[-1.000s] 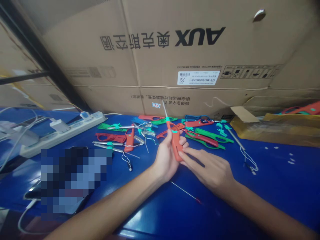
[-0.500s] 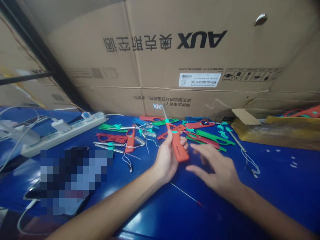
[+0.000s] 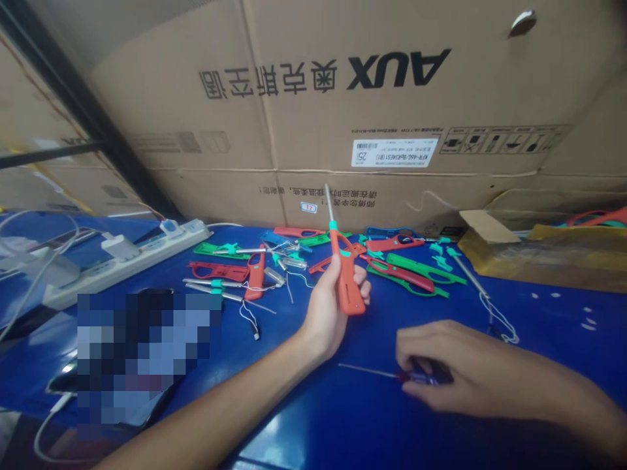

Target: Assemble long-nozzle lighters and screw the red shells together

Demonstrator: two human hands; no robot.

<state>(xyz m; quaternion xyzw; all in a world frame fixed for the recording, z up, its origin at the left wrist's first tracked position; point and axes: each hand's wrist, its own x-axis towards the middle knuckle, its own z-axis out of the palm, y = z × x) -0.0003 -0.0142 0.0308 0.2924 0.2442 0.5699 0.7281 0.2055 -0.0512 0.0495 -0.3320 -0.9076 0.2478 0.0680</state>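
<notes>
An orange long-necked lighter [image 3: 349,287] is held up in my left hand [image 3: 326,307], its metal tube pointing up and away, with a green collar at the tube's base. My right hand [image 3: 455,369] curls round the handle of a thin screwdriver [image 3: 369,371] low over the blue table. The screwdriver's shaft points left; most of its handle is hidden by the fingers. Behind the lighter lie loose lighter parts: a red shell [image 3: 220,269], a green shell [image 3: 426,267] and several metal tubes with green pieces and white wires.
A white power strip [image 3: 137,261] with plugs and cables runs along the left, near a blurred-out device [image 3: 147,356]. A large cardboard box [image 3: 304,130] stands behind the blue table [image 3: 294,405]. An open taped carton [image 3: 529,258] sits at the right.
My right hand has moved down and to the right, from beside the lighter to the screwdriver lying on the table, and has closed on its handle. My left hand still holds the lighter.
</notes>
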